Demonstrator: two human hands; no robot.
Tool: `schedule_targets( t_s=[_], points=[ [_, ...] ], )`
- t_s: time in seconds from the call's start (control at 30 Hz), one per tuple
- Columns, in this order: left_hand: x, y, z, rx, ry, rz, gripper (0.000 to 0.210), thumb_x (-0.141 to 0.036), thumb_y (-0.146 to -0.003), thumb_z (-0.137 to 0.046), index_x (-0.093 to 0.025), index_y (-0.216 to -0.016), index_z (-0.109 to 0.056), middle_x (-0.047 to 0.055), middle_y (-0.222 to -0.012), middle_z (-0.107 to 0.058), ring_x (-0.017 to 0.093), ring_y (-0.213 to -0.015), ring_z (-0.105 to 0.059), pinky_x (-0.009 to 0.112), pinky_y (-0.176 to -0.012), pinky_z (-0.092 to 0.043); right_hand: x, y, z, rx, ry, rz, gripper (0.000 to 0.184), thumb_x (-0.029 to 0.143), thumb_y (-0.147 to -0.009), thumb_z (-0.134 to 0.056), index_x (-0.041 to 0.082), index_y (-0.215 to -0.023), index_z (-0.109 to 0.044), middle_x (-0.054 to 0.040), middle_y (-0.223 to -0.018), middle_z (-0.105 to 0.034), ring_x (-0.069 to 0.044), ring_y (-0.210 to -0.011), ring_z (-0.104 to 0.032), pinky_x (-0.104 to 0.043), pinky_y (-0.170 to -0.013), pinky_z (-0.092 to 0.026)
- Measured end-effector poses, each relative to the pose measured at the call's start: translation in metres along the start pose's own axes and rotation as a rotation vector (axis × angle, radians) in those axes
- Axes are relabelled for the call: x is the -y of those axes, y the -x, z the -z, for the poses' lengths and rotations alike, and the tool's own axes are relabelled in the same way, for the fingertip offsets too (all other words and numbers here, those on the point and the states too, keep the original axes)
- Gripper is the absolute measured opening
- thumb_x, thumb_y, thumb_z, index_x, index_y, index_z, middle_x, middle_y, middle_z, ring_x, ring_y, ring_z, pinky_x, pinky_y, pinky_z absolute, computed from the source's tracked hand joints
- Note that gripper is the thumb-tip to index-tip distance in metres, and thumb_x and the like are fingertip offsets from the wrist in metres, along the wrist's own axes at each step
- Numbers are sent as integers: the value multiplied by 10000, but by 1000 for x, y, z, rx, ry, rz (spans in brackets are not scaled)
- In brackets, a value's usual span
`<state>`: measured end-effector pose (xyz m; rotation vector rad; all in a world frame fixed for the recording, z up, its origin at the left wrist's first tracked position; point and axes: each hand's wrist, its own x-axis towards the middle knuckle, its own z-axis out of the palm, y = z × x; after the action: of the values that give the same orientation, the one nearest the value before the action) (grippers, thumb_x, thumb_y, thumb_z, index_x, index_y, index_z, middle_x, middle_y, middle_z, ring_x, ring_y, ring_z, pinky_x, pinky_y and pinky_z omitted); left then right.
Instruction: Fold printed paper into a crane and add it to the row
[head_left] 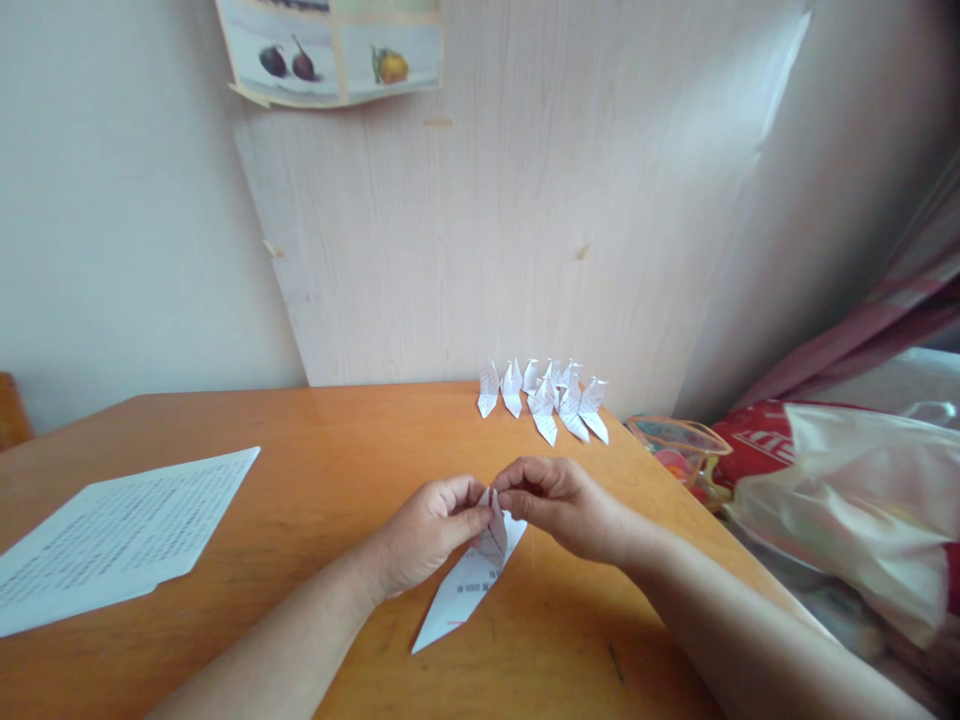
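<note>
A folded paper crane (463, 590), white with printed characters, is held just above the table between my two hands. One long wing points down toward the front left, and narrow upright points rise at its middle. My left hand (431, 530) pinches the paper's left side between thumb and fingers. At the top points, my right hand (559, 505) is closed with thumb and forefinger on a tip. The fingers hide part of the folds there. Behind my hands, several finished white paper cranes (544, 405) stand grouped at the table's far right corner.
A stack of printed paper sheets (135, 540) lies at the left of the wooden table (337, 440). Past the right edge are plastic bags (847, 510) and a red package (757, 435). A board (480, 230) with a fruit picture (337, 50) leans behind.
</note>
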<state>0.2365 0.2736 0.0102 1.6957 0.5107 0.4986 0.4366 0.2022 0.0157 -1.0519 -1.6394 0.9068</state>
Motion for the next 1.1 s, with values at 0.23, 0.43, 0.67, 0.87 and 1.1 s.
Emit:
schedule_targets(
  t_s=[0.23, 0.43, 0.67, 0.87, 1.1],
  points=[
    [-4, 0, 1, 31, 17, 2, 251, -373, -884, -658, -124, -904, -630, 30, -822, -608, 153, -761, -545, 304, -726, -433, -2, 0, 3, 52, -86, -20, 120, 298, -911, -675, 183, -929, -703, 0, -821, -706, -115, -753, -617, -234, -704, -491],
    [-1, -1, 0, 24, 24, 0, 273, -394, -873, -668, -125, -899, -627, 39, -827, -614, 162, -765, -556, 304, -717, -431, 2, 1, -1, -6, 68, 10, 101, 211, -909, -620, 184, -958, -704, -2, -824, -695, -118, -745, -602, -233, -674, -473],
    [-4, 0, -7, -41, 4, 9, 363, -497, -866, -661, -137, -862, -614, 9, -770, -555, 143, -714, -514, 277, -652, -396, 8, 5, -9, -155, 359, 111, 233, 126, -860, -576, 200, -1040, -703, -15, -853, -696, -127, -727, -607, -244, -639, -466],
    [-5, 0, -11, -62, 28, 13, 370, -500, -865, -664, -136, -877, -595, -3, -775, -532, 125, -697, -484, 258, -625, -382, 9, 6, -9, -171, 459, 157, 202, 116, -856, -579, 205, -986, -705, -29, -890, -712, -147, -776, -644, -256, -661, -482],
    [-3, 0, -10, -91, -17, 21, 356, -490, -883, -635, -138, -857, -588, 2, -755, -547, 132, -695, -508, 260, -622, -382, 9, 7, -11, -202, 454, 158, 173, 138, -868, -586, 204, -997, -681, -10, -822, -693, -135, -711, -615, -249, -630, -466]
  ],
)
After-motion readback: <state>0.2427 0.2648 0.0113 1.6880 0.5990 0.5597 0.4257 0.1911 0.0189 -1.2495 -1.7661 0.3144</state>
